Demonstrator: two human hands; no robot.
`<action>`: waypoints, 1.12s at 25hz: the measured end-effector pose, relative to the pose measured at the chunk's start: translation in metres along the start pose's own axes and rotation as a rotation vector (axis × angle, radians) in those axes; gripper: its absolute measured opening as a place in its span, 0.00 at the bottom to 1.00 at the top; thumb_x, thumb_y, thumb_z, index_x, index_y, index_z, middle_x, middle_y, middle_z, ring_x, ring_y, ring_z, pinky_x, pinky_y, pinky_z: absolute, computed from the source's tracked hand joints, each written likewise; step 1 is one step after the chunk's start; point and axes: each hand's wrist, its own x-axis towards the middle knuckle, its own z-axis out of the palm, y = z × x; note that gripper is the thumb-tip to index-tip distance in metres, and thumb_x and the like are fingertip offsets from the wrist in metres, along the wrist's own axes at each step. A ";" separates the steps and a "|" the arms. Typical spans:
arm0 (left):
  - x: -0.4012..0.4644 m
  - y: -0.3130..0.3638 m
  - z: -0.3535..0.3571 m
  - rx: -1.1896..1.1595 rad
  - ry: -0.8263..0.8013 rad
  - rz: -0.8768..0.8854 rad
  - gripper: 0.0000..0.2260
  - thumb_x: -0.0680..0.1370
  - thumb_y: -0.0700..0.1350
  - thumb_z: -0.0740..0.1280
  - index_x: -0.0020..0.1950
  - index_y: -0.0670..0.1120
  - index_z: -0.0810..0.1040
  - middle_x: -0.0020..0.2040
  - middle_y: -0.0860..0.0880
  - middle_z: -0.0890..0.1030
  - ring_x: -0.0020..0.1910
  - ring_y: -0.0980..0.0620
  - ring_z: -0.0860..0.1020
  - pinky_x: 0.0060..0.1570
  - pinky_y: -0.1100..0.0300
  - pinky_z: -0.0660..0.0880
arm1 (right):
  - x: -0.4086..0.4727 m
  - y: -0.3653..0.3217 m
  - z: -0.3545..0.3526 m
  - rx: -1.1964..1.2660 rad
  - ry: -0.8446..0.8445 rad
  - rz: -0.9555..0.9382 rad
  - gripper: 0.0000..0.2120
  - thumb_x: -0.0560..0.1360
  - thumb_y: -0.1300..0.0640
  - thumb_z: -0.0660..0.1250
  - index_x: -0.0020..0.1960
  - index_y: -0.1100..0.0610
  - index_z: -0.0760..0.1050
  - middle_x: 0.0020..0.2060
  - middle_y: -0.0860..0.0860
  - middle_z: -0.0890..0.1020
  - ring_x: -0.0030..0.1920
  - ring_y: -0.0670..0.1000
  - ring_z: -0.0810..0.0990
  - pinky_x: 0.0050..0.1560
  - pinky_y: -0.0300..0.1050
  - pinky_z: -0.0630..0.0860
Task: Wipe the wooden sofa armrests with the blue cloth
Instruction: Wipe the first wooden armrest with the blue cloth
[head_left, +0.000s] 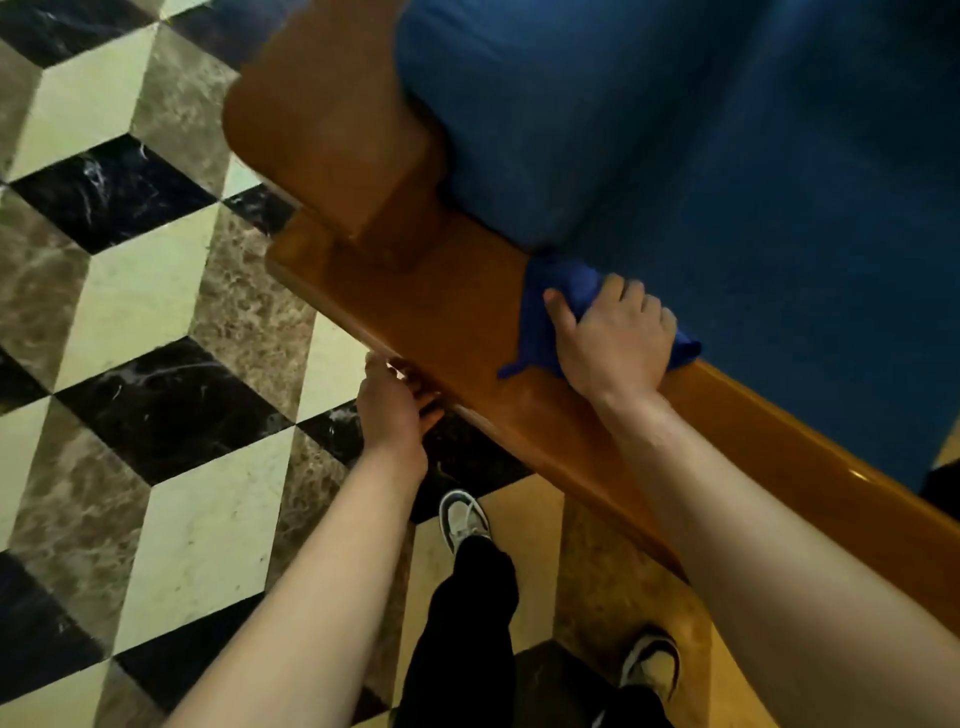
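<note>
Head view: the right hand (615, 338) presses the blue cloth (558, 306) flat on the top face of the wooden armrest (447, 317). The right fingers (631, 291) are curled over the bunched cloth and grip it; the thumb lies along the cloth's left side. The cloth sits at the inner edge of the wood, touching the blue sofa cushion (727, 156), with one corner trailing toward the near edge.

The left hand (392, 410) holds the outer edge of the same armrest, near the cloth hand. Its fingers wrap under the edge and are mostly hidden; they appear closed on the wood, bracing the body.

The armrest's long axis runs diagonally, from upper left, where a raised wooden block (332, 140) stands on it, to lower right, where it passes behind the right forearm. The cloth lies across this axis, roughly mid-length.

Progress, as a judgement: wiping is under way on this armrest. No visible mark separates cleaned from uncleaned wood, so the finished share cannot be determined. The stretch toward the block, the block itself and the outer side face probably remain. A second armrest is not in view and is presumed outstanding.

A chequered marble floor (130, 312) and the person's shoes (462, 519) lie below
</note>
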 end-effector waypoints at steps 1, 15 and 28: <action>0.014 0.014 -0.006 -0.025 0.000 -0.019 0.18 0.83 0.59 0.55 0.52 0.49 0.77 0.50 0.44 0.83 0.46 0.45 0.82 0.50 0.48 0.81 | -0.020 -0.017 0.006 -0.020 0.036 -0.066 0.37 0.81 0.33 0.52 0.75 0.62 0.66 0.73 0.63 0.72 0.74 0.65 0.68 0.75 0.61 0.62; 0.084 0.073 -0.045 -0.193 -0.130 -0.134 0.27 0.83 0.64 0.52 0.58 0.44 0.78 0.41 0.44 0.89 0.46 0.43 0.85 0.53 0.45 0.82 | -0.082 -0.112 0.041 -0.167 -0.015 -0.499 0.34 0.84 0.44 0.58 0.82 0.61 0.54 0.82 0.61 0.56 0.82 0.61 0.54 0.81 0.61 0.55; 0.109 0.086 -0.071 -0.136 -0.181 -0.192 0.29 0.83 0.64 0.49 0.67 0.45 0.77 0.53 0.41 0.84 0.47 0.42 0.83 0.45 0.49 0.82 | -0.024 -0.214 0.056 -0.183 -0.038 -0.832 0.34 0.83 0.45 0.59 0.82 0.63 0.56 0.81 0.62 0.59 0.81 0.61 0.57 0.81 0.55 0.53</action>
